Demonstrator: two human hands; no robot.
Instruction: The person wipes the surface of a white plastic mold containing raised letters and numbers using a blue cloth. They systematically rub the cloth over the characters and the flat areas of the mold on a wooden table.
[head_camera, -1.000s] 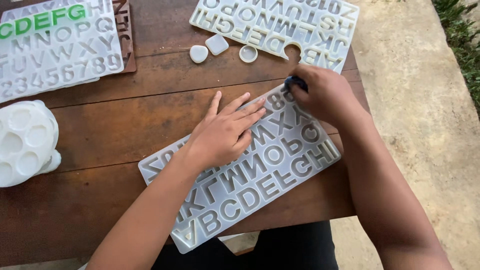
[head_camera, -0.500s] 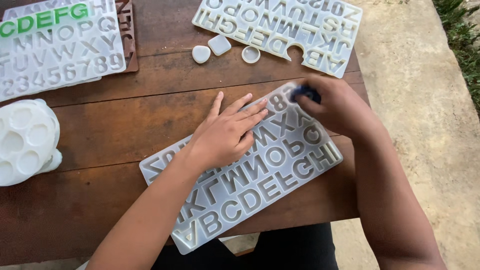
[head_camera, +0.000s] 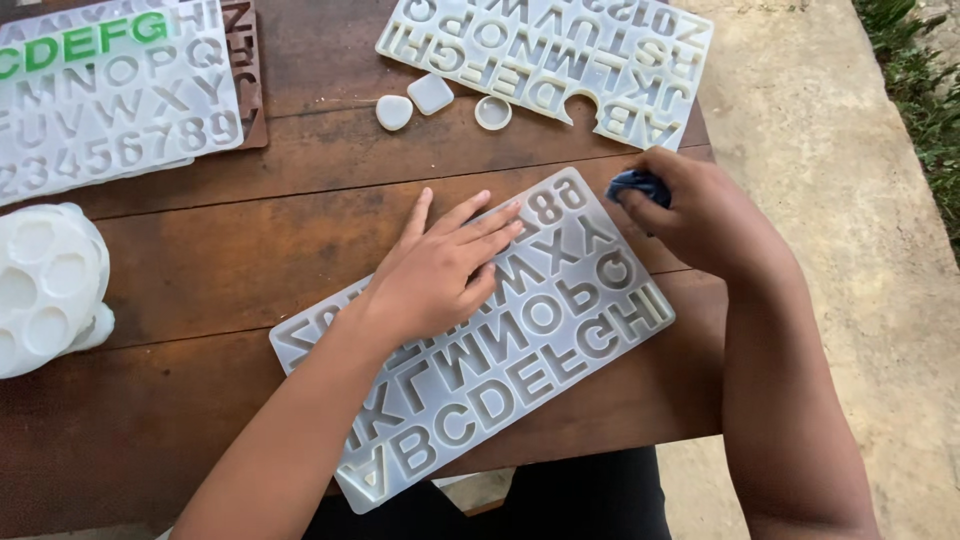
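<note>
**Wiping a letter mould flat on the bench**

The left hand (head_camera: 440, 275) lay spread, palm down and fingers fully open, on the middle of the translucent letter mould (head_camera: 560, 340), gripping nothing — it simply pressed the sheet against the wooden bench (head_camera: 230, 250). The right hand (head_camera: 700, 215) was curled closed around a small dark blue cloth (head_camera: 640, 186), held at the mould's far right corner, near the number cavities. The mould itself sat at a slant across the near part of the bench, its near end reaching over the bench edge.

To do this step well, the flat hand seemed best kept close to the spot being worked, since a soft sheet like this would likely buckle or slide under a rubbing stroke. Short strokes pushed away from the pinning hand looked safer than long ones. The overhanging end appeared unsupported — heavy pressure there could flex the sheet, so work near it probably called for a lighter touch.

Other things stood well apart: a second letter mould (head_camera: 550, 55) at the far edge, three small white pieces (head_camera: 432, 98) just beside it, a mould with green-filled letters (head_camera: 110, 90) at far left, and a round-cavity mould (head_camera: 45, 290) at the left edge.
</note>
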